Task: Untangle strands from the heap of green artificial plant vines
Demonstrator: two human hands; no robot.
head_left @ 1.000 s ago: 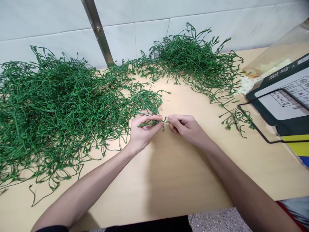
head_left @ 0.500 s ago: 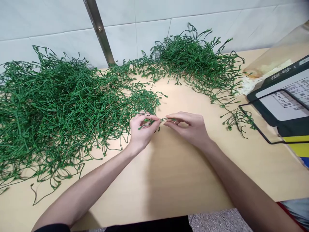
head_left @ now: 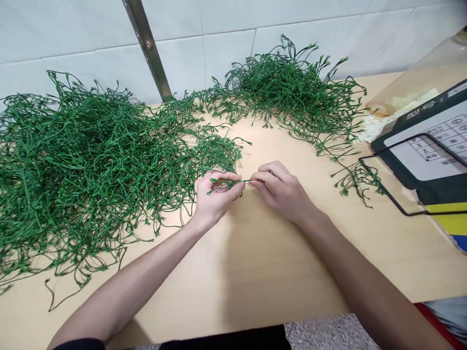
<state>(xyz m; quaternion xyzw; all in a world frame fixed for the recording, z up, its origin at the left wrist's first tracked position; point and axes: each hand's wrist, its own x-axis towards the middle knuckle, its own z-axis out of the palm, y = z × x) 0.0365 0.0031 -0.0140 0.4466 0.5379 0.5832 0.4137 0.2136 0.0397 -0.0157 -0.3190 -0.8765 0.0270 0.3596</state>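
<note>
My left hand (head_left: pixel 213 197) is closed in a pinch on a small green plastic sprig (head_left: pixel 228 183) just above the pale wooden table (head_left: pixel 255 262). My right hand (head_left: pixel 282 189) meets it from the right, its fingers pinched on the sprig's thin stem end. A big tangled heap of the same green plastic stems (head_left: pixel 83 165) lies to the left of my hands, touching the left hand's far side. A second, smaller heap of stems (head_left: pixel 292 92) lies at the back right against the tiled wall.
A metal rail (head_left: pixel 148 46) slants up the white tiled wall. At the right lie a dark clipboard with a printed sheet (head_left: pixel 426 146), a black wire frame (head_left: pixel 397 204), a clear plastic bag with white bits (head_left: pixel 408 97) and a yellow item (head_left: pixel 452 223).
My right hand's fingers curled in and closed tighter on the stem end, shifting slightly toward the left hand. The left hand has stayed in place.
</note>
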